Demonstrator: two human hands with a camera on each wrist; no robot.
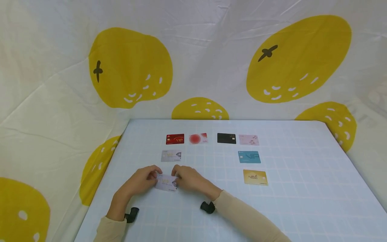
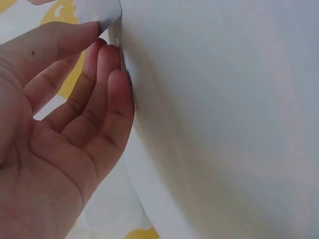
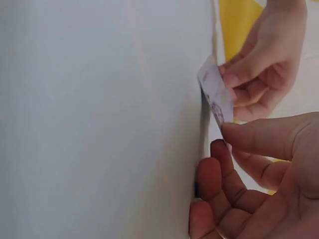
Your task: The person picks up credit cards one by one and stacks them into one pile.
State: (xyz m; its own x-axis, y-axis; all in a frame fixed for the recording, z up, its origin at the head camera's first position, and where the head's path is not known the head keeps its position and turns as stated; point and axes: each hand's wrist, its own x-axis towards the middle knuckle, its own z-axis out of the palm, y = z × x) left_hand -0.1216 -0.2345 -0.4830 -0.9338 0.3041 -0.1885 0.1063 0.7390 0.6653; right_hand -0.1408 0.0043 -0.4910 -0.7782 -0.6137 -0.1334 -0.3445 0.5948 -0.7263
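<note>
A pale silver card [image 1: 165, 183] with gold VIP lettering and a dark patterned emblem is between both hands, low over the table. My left hand [image 1: 140, 180] pinches its left end with thumb and fingers; the left wrist view catches just a corner of the card [image 2: 110, 14] by the thumb. At the other end, my right hand [image 1: 191, 179] grips the edge near the emblem. Seen from the right wrist, the card [image 3: 217, 92] is tilted, its near edge under the right thumb. A similar silver card [image 1: 171, 156] lies flat just beyond the hands.
Along the back lie a red VIP card [image 1: 175, 139], a white card with a red circle [image 1: 198, 138], a black card [image 1: 226, 138] and a pink card [image 1: 249, 139]. Below the pink one are a teal card [image 1: 249, 157] and a gold card [image 1: 255, 177].
</note>
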